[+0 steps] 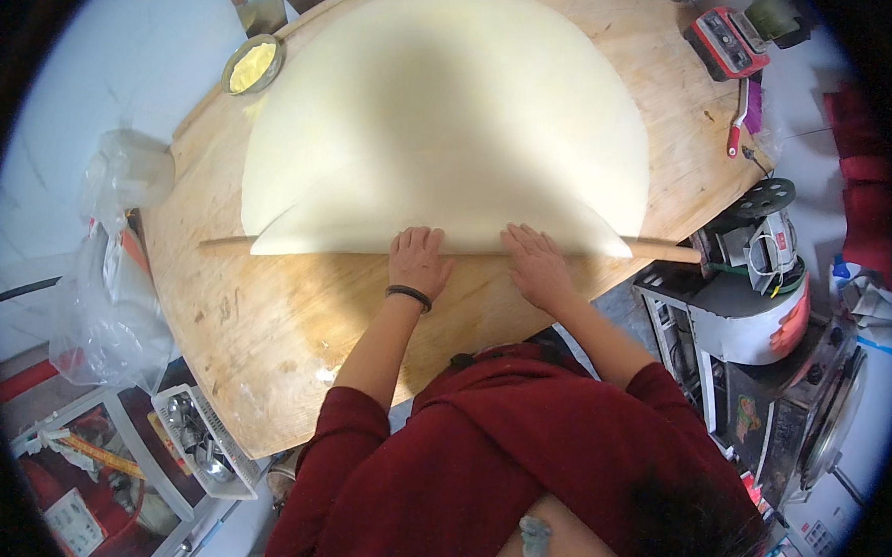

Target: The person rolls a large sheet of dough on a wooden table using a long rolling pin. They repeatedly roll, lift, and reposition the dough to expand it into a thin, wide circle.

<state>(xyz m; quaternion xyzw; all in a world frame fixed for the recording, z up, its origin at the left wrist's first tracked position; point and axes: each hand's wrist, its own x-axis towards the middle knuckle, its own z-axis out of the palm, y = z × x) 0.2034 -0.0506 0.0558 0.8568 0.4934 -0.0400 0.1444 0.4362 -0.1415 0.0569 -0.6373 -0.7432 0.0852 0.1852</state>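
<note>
A very large, thin sheet of pale yellow dough (542,95) spreads over the wooden work board (284,323). Its near edge is wrapped over a long wooden rolling pin (665,250), whose bare ends stick out on both sides. The middle of the pin is hidden by the dough. My left hand (418,263), with a dark band at the wrist, lies palm down on the wrapped edge, left of centre. My right hand (539,265) lies likewise to the right of it. Fingers on both hands point away from me and rest on the dough without closing around it.
A bowl of yellow flour or meal (252,67) stands at the far left. On the right are a red kitchen scale (730,42), a red-handled brush (739,127) and a machine with a round dark wheel (762,197). A white basket of metal utensils (203,442) sits lower left.
</note>
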